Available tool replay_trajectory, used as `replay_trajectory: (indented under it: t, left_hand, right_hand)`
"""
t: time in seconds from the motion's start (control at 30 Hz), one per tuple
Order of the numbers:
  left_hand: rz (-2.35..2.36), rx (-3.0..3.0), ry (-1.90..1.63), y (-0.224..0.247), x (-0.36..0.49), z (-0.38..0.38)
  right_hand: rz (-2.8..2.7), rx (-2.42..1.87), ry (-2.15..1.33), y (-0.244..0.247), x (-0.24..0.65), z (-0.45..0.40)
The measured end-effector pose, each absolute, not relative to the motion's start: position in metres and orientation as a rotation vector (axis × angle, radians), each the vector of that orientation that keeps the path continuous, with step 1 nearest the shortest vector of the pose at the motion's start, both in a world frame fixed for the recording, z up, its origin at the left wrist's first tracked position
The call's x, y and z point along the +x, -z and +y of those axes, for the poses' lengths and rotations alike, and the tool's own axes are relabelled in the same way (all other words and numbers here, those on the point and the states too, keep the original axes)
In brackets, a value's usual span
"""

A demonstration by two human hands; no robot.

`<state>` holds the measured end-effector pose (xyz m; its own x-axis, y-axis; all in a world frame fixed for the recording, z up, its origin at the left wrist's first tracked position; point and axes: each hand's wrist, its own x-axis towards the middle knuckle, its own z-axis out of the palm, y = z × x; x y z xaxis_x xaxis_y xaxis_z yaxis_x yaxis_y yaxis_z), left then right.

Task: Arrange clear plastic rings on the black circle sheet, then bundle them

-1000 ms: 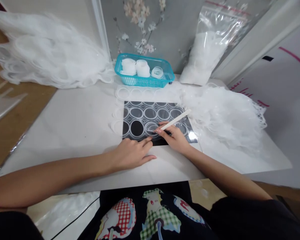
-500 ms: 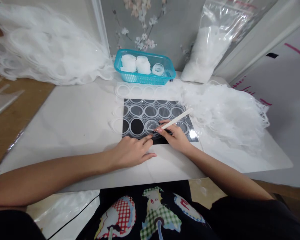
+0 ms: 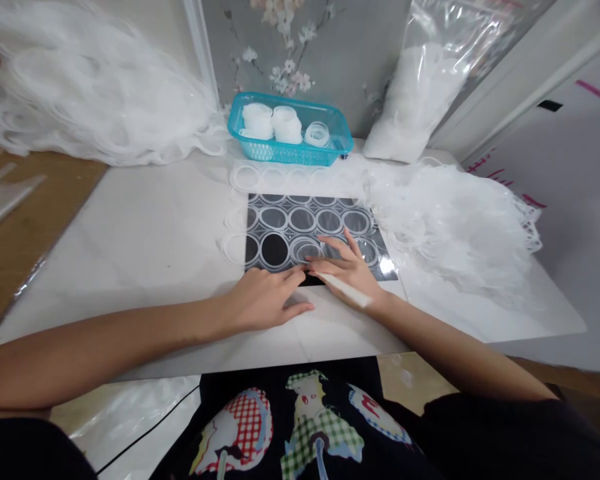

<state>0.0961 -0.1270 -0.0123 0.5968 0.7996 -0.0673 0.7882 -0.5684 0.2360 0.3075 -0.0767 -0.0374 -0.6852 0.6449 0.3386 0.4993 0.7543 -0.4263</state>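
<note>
My right hand (image 3: 347, 272) holds a slim white stick-like tool (image 3: 347, 291), blurred, its free end pointing back toward my wrist. Some fingers of that hand spread over a translucent sheet with rows of oval rings (image 3: 303, 219). Beneath this sheet lies a black board (image 3: 274, 251), and one oval beside my hands shows plain black. A loose-looking film oval (image 3: 307, 249) sits just by my right fingertips. My left hand (image 3: 270, 297) rests flat at the board's near edge, fingers stretched toward the right hand, thumb apart, gripping nothing.
A blue basket (image 3: 290, 158) with stacks of white rings stands behind the board. Translucent cut-out sheets are heaped at right (image 3: 450, 227), and another heap (image 3: 105, 93) rises at left. A clear bag of white pieces (image 3: 405, 100) leans on the wall.
The white tool has swung from pointing up and right to pointing down toward my right wrist. My right fingers have spread more. My left hand stays in nearly the same place.
</note>
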Motion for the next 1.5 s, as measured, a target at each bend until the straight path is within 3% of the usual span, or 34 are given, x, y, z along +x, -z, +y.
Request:
replay_trajectory:
  t: [0.1, 0.2, 0.3, 0.67, 1.1, 1.23, 1.4, 1.5]
  left_hand:
    - [1.331, 2.502, -0.051, 0.009, 0.096, -0.125]
    - [1.348, 2.464, -0.050, 0.007, 0.094, -0.124]
    - [1.320, 2.504, -0.033, 0.005, 0.092, -0.124]
    - [1.138, 2.901, 0.046, 0.004, 0.128, -0.118]
    - [1.181, 2.882, 0.098, 0.012, 0.141, -0.110]
    - [1.203, 2.808, 0.087, 0.012, 0.142, -0.109]
    - [1.234, 2.615, 0.065, 0.007, 0.143, -0.106]
    - [1.244, 2.529, 0.102, 0.002, 0.143, -0.104]
  right_hand:
    - [-2.456, -0.913, -0.309, 0.025, 0.303, -0.049]
    - [-2.044, -1.174, -0.174, 0.005, 0.306, -0.008]
    - [-1.885, -1.207, -0.225, -0.007, 0.320, 0.004]
    - [-2.008, -1.153, -0.744, 0.045, 0.352, -0.065]
    - [-2.006, -1.166, -0.761, 0.049, 0.355, -0.060]
    - [-2.108, -1.137, -0.639, 0.046, 0.355, -0.067]
    - [-2.450, -0.953, -0.173, 0.041, 0.354, -0.069]
    - [-2.365, -1.002, 0.062, 0.026, 0.356, -0.037]
